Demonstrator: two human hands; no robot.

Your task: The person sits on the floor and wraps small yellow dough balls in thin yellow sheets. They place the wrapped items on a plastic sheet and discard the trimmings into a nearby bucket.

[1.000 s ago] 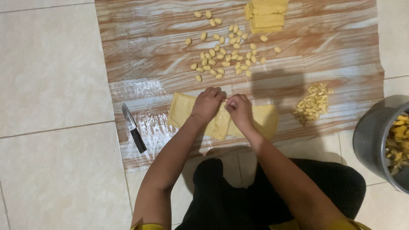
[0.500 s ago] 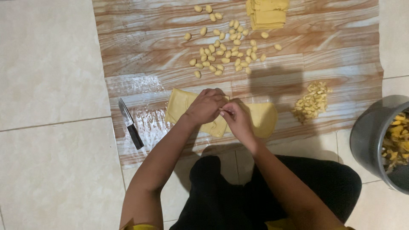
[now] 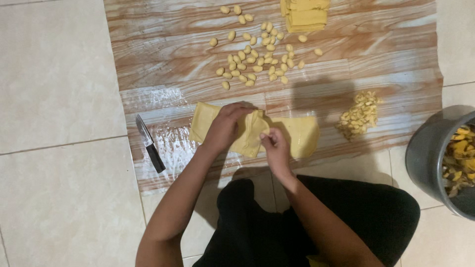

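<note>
Dough sheets (image 3: 302, 134), yellow, lie flat on the wood-pattern plastic mat (image 3: 386, 44) spread on the tiled floor (image 3: 54, 74), right in front of your knees. Your left hand (image 3: 225, 126) rests curled on the sheets' left part, and your right hand (image 3: 274, 148) pinches a small bit of dough at its fingertips over the middle fold; fingers of both are closed on dough, not spread.

Risks, big to small:
- Mat is thin & glossy w/ wrinkles near its left edge; lean hard and it may slide on the tile, dragging everything w/ it.
- Grey bucket (image 3: 425, 163) sits just beside your right knee; a knee shift could knock it.
- Sheet stack (image 3: 304, 15) at the far edge is near the mat's end.
- Sheets under your hands are soft; too sharp a pull probably tears them.
- Knife (image 3: 150, 143) lies near your left forearm, blade away from you; a blind reach could catch it.
- Shaped pieces (image 3: 255, 54) & the scrap pile (image 3: 361, 114) are loose; a sleeve sweep scatters them.
</note>
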